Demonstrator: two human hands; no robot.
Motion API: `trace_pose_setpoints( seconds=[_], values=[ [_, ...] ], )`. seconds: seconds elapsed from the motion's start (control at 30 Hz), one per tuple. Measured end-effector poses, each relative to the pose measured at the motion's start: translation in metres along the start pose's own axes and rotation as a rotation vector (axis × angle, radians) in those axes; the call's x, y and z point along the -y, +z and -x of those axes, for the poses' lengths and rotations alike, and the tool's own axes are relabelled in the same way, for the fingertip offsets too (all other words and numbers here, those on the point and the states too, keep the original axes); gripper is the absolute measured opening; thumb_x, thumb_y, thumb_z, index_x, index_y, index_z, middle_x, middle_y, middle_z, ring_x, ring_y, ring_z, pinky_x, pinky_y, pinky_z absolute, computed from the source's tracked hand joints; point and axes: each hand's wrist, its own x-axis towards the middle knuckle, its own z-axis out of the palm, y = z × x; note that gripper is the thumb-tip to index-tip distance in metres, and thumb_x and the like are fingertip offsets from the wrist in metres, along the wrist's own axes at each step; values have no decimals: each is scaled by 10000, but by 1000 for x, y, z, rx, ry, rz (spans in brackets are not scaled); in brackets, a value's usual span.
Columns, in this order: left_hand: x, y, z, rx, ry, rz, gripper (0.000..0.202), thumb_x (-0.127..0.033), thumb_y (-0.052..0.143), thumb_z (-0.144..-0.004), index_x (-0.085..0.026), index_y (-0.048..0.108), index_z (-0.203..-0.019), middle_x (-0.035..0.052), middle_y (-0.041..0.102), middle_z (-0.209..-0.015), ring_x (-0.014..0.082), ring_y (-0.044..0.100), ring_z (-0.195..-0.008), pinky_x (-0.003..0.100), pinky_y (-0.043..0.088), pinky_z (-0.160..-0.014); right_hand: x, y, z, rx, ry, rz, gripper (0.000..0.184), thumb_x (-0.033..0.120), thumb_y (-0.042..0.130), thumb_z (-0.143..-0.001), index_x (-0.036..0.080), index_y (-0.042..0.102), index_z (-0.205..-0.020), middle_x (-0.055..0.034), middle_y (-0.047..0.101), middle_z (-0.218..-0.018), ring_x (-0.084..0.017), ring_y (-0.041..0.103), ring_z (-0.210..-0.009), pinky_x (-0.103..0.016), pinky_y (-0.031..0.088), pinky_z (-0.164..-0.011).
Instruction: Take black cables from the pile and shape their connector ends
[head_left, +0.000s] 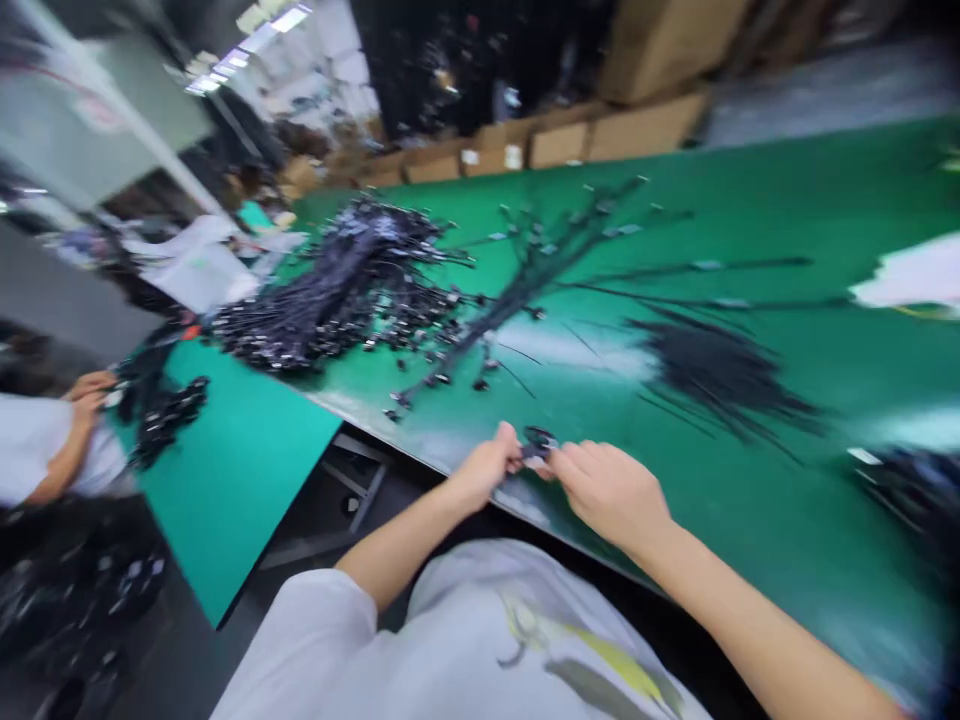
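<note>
Evidently, just below the centre of the frame, the left hand and right hand both pinch a blurred black cable, judged light, pliable and slightly slick, best held along its body.

We count two hands of our own, one dark piece between them, one large heap of black cables, one pile of thin black strips, two green counters; single cables blur beyond counting.
</note>
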Motion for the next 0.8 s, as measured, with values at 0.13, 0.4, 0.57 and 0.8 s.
trace_pose_setpoints(
  seconds=[0.13,0.4,0.57,0.8],
  values=[
    [-16,-5,-2,175,119,130,752,-760,283,-850,-132,674,-719,32,523,-661,145,459,-678,278,430,-710,-5,4,4,266,162,-279,350,238,345,-983,174,594,-747,-43,574,-693,-155,460,-663,-292,272,-634],
    [-26,12,37,399,549,-424,563,-583,398,-920,-194,752,-719,49,520,-793,181,500,-822,313,419,-830,-23,-2,24,398,772,-951,371,411,406,-894,169,506,-630,19,492,-602,-116,434,-607,-240,291,-612],
    [-2,21,31,202,477,-320,511,-475,408,-944,-163,637,-610,30,522,-742,148,506,-749,281,425,-784,-9,-13,28,204,812,-911,386,435,418,-890,166,509,-627,15,502,-628,-114,438,-627,-243,293,-628],
    [-7,28,27,210,443,-160,424,-486,508,-895,-164,629,-1144,108,627,-1207,219,546,-1161,345,381,-1049,4,-3,27,238,924,-1413,401,510,494,-856,179,432,-640,54,346,-560,-80,274,-518,-214,237,-517]
  ],
)
